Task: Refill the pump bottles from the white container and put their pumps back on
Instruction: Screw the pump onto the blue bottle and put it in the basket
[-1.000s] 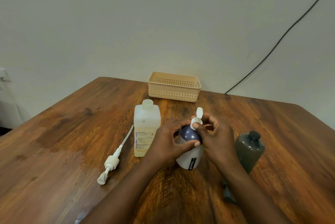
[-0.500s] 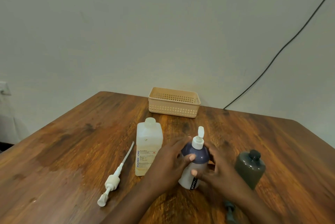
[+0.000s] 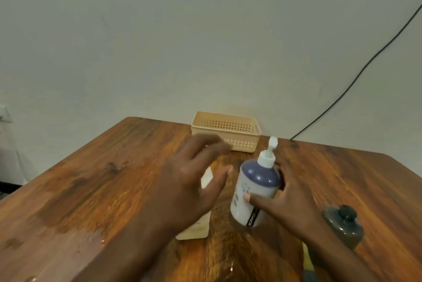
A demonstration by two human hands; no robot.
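Two pump bottles were in view. The white bottle with the dark blue shoulder (image 3: 253, 192) stood near the middle of the wooden table (image 3: 91, 190), leaning a little to the right, its long axis close to upright. Its one white pump (image 3: 269, 154) was seated on the neck, the nozzle pointing up and away toward the wall. The right hand (image 3: 287, 199) wrapped the bottle from the right side, thumb pressed on its front. The left hand (image 3: 191, 181) hovered just left of it, fingers spread and holding nothing, blurred. Behind that hand lay one white container (image 3: 196, 229), mostly hidden. One dark grey bottle (image 3: 344, 227) stood well to the right. One beige basket (image 3: 226, 131) sat at the far edge.
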